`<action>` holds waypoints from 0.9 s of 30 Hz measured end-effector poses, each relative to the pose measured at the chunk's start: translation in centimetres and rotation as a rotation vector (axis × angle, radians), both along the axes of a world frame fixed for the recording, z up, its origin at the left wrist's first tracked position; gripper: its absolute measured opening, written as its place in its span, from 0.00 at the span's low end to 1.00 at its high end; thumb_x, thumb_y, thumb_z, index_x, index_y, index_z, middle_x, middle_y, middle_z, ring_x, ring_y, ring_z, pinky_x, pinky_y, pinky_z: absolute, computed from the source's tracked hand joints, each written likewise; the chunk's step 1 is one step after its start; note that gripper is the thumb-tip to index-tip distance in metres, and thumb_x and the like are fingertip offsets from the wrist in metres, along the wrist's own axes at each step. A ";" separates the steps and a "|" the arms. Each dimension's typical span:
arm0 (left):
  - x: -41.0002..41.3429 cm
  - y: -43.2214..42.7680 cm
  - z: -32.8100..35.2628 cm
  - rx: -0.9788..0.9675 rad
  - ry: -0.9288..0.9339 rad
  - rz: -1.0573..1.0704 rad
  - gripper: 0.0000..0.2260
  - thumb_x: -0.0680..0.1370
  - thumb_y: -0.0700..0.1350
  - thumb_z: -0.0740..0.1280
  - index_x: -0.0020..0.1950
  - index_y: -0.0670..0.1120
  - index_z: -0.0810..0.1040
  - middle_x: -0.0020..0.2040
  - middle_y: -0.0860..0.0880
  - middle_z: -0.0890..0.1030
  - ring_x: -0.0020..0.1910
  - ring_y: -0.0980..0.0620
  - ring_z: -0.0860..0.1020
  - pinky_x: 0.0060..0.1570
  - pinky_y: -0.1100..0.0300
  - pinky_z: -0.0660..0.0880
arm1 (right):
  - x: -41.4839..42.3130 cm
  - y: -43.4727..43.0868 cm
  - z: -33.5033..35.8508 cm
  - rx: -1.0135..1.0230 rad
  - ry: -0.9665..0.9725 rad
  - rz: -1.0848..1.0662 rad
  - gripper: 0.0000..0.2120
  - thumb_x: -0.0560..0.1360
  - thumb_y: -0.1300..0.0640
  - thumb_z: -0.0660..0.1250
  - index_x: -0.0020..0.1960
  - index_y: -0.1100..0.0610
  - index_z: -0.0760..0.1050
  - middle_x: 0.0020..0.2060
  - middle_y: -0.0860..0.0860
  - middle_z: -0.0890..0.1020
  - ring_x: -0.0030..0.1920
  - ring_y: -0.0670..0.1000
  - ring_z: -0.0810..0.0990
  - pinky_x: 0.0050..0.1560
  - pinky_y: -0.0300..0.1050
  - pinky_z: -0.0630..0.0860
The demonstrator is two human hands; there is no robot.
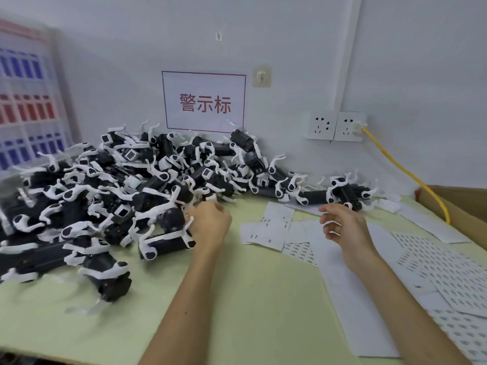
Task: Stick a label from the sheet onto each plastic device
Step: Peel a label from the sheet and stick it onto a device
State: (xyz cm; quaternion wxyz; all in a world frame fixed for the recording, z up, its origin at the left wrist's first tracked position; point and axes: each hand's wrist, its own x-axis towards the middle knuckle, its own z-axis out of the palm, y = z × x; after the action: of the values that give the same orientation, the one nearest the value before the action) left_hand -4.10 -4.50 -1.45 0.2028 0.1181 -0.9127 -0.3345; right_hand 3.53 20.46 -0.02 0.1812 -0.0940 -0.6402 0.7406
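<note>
One sign (204, 102), two wall sockets (322, 125), one yellow cable (403, 168), devices (168, 245) uncountable.

Left hand (210, 223) curled (grip unclear), right hand (344, 223) raised, fingers (336, 208) loosely bent.

A white paper sign (204, 102) with a red border, on the wall (290, 48) just left of the two sockets (336, 126), reads 警示标 in red, while the print on the label sheets (448, 270) below the sockets is too small to read.
</note>
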 end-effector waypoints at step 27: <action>3.8 6.6 3.1 1.940 0.202 -0.674 0.14 0.75 0.46 0.62 0.33 0.40 0.77 0.21 0.52 0.56 0.22 0.53 0.55 0.25 0.62 0.57 | 0.4 -4.7 -3.6 0.949 0.227 0.231 0.35 0.66 0.63 0.77 0.70 0.51 0.71 0.65 0.46 0.74 0.63 0.47 0.75 0.64 0.48 0.73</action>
State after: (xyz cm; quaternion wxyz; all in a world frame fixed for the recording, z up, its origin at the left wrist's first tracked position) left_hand -0.35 2.12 1.68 -0.0082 -0.0595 -0.2146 -0.9749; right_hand 3.96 15.77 -3.62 0.1894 0.1517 -0.8888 0.3888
